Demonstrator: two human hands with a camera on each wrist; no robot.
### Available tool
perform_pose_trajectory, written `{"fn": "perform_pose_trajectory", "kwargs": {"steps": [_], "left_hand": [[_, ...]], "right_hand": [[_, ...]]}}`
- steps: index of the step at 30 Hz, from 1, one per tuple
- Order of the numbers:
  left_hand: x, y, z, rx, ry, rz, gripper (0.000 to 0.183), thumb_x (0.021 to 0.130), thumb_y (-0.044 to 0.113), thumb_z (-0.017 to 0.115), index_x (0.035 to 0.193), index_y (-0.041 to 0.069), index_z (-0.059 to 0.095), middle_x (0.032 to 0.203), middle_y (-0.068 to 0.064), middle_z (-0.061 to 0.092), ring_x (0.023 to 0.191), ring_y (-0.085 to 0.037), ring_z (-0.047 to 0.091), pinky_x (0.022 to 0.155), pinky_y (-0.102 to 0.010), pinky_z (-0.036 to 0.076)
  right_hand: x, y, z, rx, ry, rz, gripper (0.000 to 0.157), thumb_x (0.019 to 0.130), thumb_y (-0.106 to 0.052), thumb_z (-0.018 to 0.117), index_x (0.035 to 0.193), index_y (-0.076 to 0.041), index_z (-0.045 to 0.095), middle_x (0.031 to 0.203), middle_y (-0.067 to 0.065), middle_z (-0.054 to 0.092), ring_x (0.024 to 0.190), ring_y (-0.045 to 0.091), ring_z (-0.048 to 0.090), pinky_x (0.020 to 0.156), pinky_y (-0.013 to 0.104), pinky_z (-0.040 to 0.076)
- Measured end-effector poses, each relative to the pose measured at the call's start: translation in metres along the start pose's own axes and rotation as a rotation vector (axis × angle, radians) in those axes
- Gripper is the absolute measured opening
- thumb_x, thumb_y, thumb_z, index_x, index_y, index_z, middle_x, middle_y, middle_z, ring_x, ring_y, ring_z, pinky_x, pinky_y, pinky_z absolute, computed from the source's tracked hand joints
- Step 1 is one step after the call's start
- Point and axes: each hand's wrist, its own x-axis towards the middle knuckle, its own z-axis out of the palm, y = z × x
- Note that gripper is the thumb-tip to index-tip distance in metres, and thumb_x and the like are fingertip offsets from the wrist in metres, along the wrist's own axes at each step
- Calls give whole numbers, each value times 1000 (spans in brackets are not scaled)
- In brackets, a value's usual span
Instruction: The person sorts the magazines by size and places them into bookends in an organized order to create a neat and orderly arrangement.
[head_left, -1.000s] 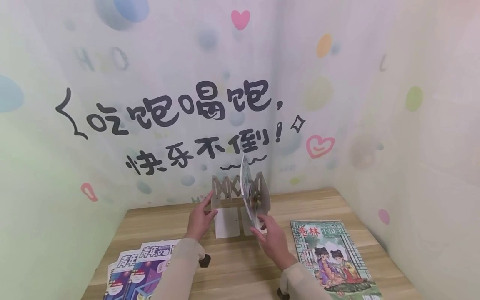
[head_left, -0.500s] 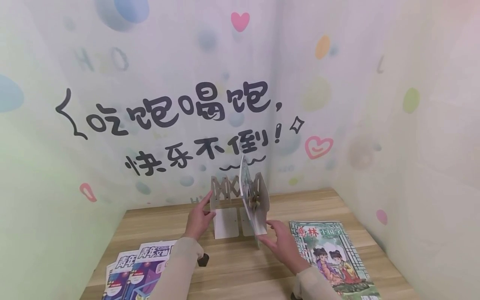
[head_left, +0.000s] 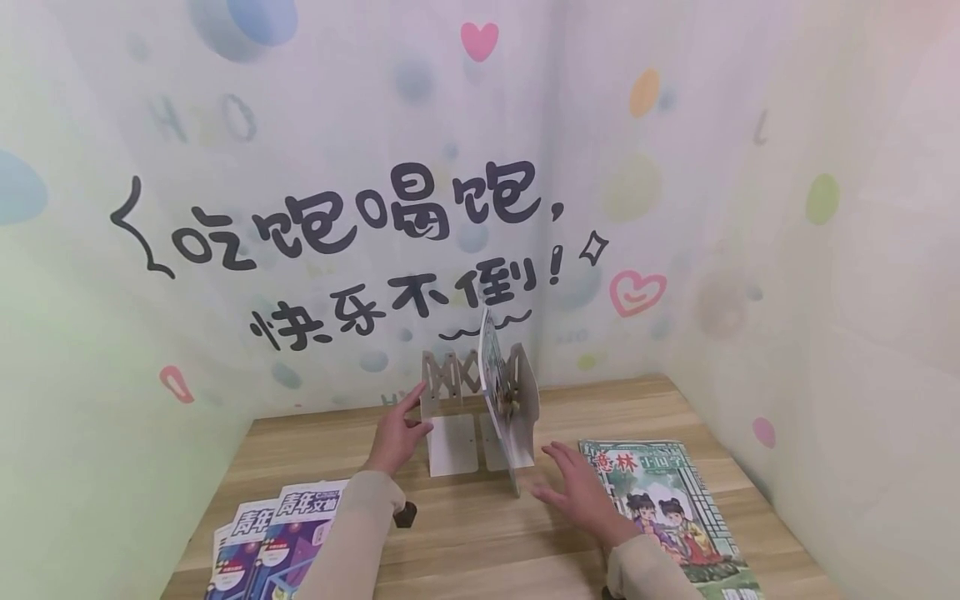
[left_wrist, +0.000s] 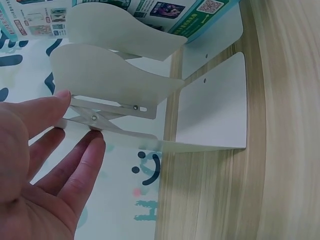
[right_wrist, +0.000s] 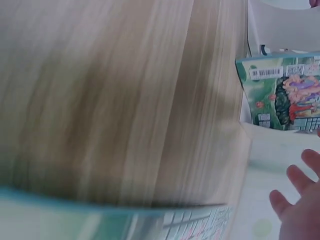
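Observation:
An expandable metal bookend (head_left: 453, 450) stands on the table, white base plates in front and a scissor linkage at the back. My left hand (head_left: 396, 437) pinches its left end; in the left wrist view the thumb and fingertips (left_wrist: 95, 142) sit on either side of the linkage's edge. A thin magazine (head_left: 492, 375) stands upright inside the bookend, by the right-hand panel, leaning slightly. Its barcode side shows in the right wrist view. My right hand (head_left: 581, 496) hovers to the right of the magazine, fingers spread and apart from it, holding nothing.
A green-covered magazine (head_left: 675, 517) with two cartoon children lies flat at the right of the wooden table (head_left: 480, 550). Several overlapping purple-and-white magazines (head_left: 296, 533) lie at front left. A wall with printed lettering (head_left: 420, 200) stands close behind the bookend.
My right hand has let go of the upright magazine and moved right, away from it. The magazine stays standing in the bookend. My left hand keeps its place at the left end.

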Motion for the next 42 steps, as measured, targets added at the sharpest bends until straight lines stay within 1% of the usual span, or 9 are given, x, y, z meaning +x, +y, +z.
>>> {"fn": "perform_pose_trajectory", "kwargs": {"steps": [4,7,13,22,25,29,34,38,42], "left_hand": [[0,-2,0,-11,-1,-2,77,86,-2,70,151,27,38,141,-21,49,94,-32,68,77,-37,57],[0,-4,0,-11,1,-7,76,87,-1,70,150,27,38,140,-20,50,93,-31,68,77,-37,57],[1,-4,1,-10,2,-8,75,88,0,69,151,26,38,138,-19,52,92,-30,68,77,-37,57],[2,-4,3,-27,7,-2,74,88,-2,69,151,23,39,138,-21,51,91,-31,68,77,-38,57],[2,-4,4,-29,10,-4,74,88,-2,68,150,24,39,138,-20,51,90,-30,68,78,-37,57],[1,-4,4,-29,11,3,73,88,-3,68,150,23,39,138,-21,52,89,-30,68,78,-38,57],[0,-4,3,-31,15,5,73,88,-2,68,150,24,39,137,-21,52,89,-30,68,77,-38,57],[0,-4,4,-29,19,1,73,88,-2,68,150,24,40,137,-21,52,89,-30,68,77,-38,57],[0,-4,4,-9,20,-4,73,89,0,68,150,26,39,136,-21,53,89,-27,68,76,-38,57]], "right_hand": [[-4,3,-4,-30,-25,-26,77,77,-37,80,138,-2,49,142,25,44,128,45,41,103,65,30],[-7,6,-5,-73,-53,-22,81,78,-41,79,141,-2,46,143,26,42,129,47,39,103,67,28],[-14,15,-6,-164,-120,42,91,76,-51,76,147,-8,40,149,23,35,133,48,33,104,69,23],[-26,31,-4,-210,-142,98,93,77,-62,69,148,-10,39,152,23,31,136,52,24,101,76,15],[-29,33,-7,-220,-159,137,93,77,-64,68,147,-11,40,153,22,30,137,52,21,99,78,12],[-30,32,-11,-234,-190,205,95,76,-68,66,149,-14,39,154,21,28,139,50,18,100,78,8],[-34,34,-13,-238,-210,245,99,75,-71,65,150,-13,38,154,22,27,138,52,17,98,80,7],[-38,37,-14,-226,-212,272,103,71,-72,67,149,-12,39,155,24,24,138,54,15,95,82,4],[-40,41,-16,-237,-238,322,110,67,-76,67,151,-12,36,158,22,18,139,54,8,94,83,-1]]}}
